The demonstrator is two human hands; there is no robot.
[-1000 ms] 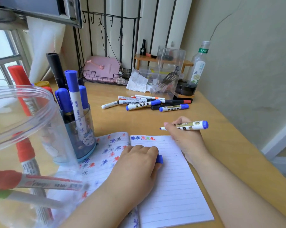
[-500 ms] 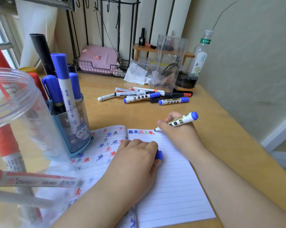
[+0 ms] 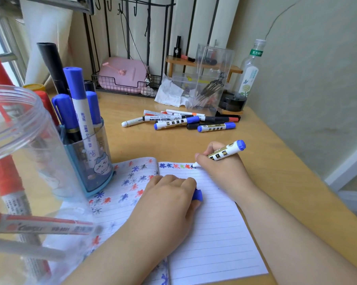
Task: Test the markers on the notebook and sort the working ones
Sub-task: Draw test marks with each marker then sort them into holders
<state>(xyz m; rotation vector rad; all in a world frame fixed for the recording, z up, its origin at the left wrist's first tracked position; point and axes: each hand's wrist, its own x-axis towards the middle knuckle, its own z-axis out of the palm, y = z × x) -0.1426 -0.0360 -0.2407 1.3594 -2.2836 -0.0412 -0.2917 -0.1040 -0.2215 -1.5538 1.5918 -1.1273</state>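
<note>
Marker (image 3: 224, 152), blue-ended: we hold it in our right hand (image 3: 220, 167), fingers curled round the barrel, its tip touching the top line of the notebook (image 3: 210, 233) beside a row of blue, red and green scribbles. Cap (image 3: 197, 195), blue: gripped in our left hand (image 3: 167, 204), which rests on the open notebook, on the desk (image 3: 144, 138). Loose markers (image 3: 185, 120): a pile further back on the desk. Cup (image 3: 89, 161), blue: holds upright blue markers, left of the notebook. Clear jar (image 3: 19, 140): nearest us at left, with red markers.
</note>
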